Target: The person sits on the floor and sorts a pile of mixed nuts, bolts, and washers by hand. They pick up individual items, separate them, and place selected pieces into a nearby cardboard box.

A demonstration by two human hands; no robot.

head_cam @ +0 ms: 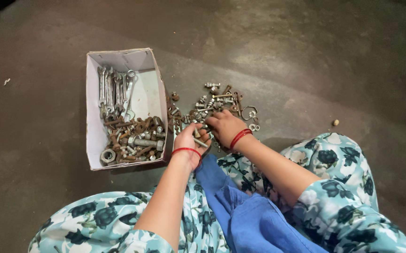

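My left hand [191, 139], palm up with a red thread on the wrist, cradles a few bolts [199, 140]. My right hand [224, 127], wearing red bangles, rests palm down on the near edge of a loose pile of rusty and silver nuts and bolts [212, 104] on the floor; its fingertips are among the pieces beside my left hand. Whether the right fingers pinch anything is hidden.
A white cardboard box [94, 100] lies left of the pile, with several spanners [114, 91] at its far end and rusty bolts and nuts [132, 140] at its near end. Blue cloth [240, 211] and floral-clad knees fill the foreground. A small nut [335, 122] lies to the right on the concrete floor.
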